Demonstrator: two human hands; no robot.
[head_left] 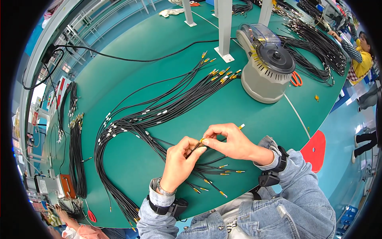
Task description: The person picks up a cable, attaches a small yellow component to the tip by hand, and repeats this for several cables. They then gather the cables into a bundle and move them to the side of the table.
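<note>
The person's left hand [175, 164] held a thin black cable [193, 150] between bent fingers and thumb, over the near part of a broad green tabletop [167, 75]. The right hand [231, 140], just to the right and slightly farther away, pinched between thumb and forefinger a small yellow band [202, 141] on the same cable. The two hands were close together, and whether the fingertips touched could not be told. Both wrists wore black straps over blue denim sleeves.

Left of the hands, a long bundle of black cables with small white tags [109, 131] curved across the table; its yellow-tipped far ends pointed right, toward a round grey machine with a black disc on top [266, 73]. More yellow-tipped cable ends [225, 172] lay spread beneath and just right of the left hand. Orange-handled scissors [296, 79] lay beside the machine on its right, and a crumpled yellow scrap [316, 98] lay farther right.

At the left side rested another bundle of straight black cables [77, 159]. A large heap of black cables [318, 44] filled the far right, where a co-worker in a yellow garment [361, 65] stood beyond the table.
</note>
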